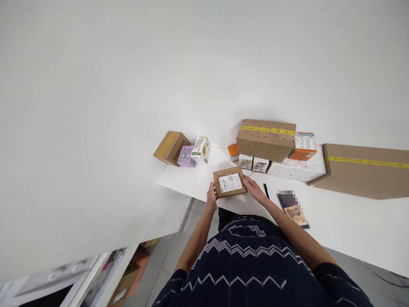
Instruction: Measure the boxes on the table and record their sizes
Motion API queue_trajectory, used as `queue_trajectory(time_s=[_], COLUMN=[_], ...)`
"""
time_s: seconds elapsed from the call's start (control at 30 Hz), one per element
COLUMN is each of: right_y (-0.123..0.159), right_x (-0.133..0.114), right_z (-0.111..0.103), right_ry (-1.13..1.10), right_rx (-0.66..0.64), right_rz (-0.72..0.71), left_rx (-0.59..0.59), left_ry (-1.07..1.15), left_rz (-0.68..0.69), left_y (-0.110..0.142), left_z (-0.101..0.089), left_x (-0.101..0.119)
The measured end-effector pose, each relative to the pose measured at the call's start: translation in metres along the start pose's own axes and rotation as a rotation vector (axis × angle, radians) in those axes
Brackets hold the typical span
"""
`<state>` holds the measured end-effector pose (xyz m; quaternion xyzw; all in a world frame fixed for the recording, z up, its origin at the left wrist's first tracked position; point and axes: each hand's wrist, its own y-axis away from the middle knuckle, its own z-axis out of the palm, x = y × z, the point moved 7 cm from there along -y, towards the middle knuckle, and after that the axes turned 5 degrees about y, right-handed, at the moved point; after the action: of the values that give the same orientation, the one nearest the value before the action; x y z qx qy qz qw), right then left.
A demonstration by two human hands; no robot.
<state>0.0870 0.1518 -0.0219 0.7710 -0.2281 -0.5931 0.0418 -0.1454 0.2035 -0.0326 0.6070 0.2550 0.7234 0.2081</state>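
A small flat brown cardboard box [228, 181] with a white barcode label on top lies on the white table [335, 217] near its front edge. My left hand [211, 195] grips the box's near-left corner, fingers curled on its side. My right hand [254, 189] holds the right edge, fingers closed against it. Both hands keep the box between them, right in front of my body.
A black pen [266, 190] and a phone [293, 209] lie right of my right hand. Behind stand a large taped brown box [266, 139], small white boxes [253, 163], an orange box [303, 146]. Left are a brown box [171, 147], a purple box [186, 156], a white-green box [201, 149]. Far right lies a long carton [364, 170].
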Motion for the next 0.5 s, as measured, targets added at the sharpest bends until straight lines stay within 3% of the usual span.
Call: queue_trajectory(time_s=[0.13, 0.23, 0.37, 0.5], right_y=[0.004, 0.008, 0.010, 0.006], right_x=[-0.006, 0.001, 0.022, 0.035], right_z=[-0.004, -0.006, -0.007, -0.015], right_ry=[-0.121, -0.115, -0.075, 0.006], right_rx=[-0.004, 0.008, 0.023, 0.024], right_rz=[-0.042, -0.082, -0.032, 0.006], left_rx=[-0.001, 0.011, 0.060, 0.069], left_ry=[0.184, 0.237, 0.147, 0.043], left_rz=[0.134, 0.168, 0.104, 0.096], left_y=[0.005, 0.007, 0.008, 0.010], left_z=[0.000, -0.004, -0.010, -0.010], left_x=[0.007, -0.003, -0.028, -0.038])
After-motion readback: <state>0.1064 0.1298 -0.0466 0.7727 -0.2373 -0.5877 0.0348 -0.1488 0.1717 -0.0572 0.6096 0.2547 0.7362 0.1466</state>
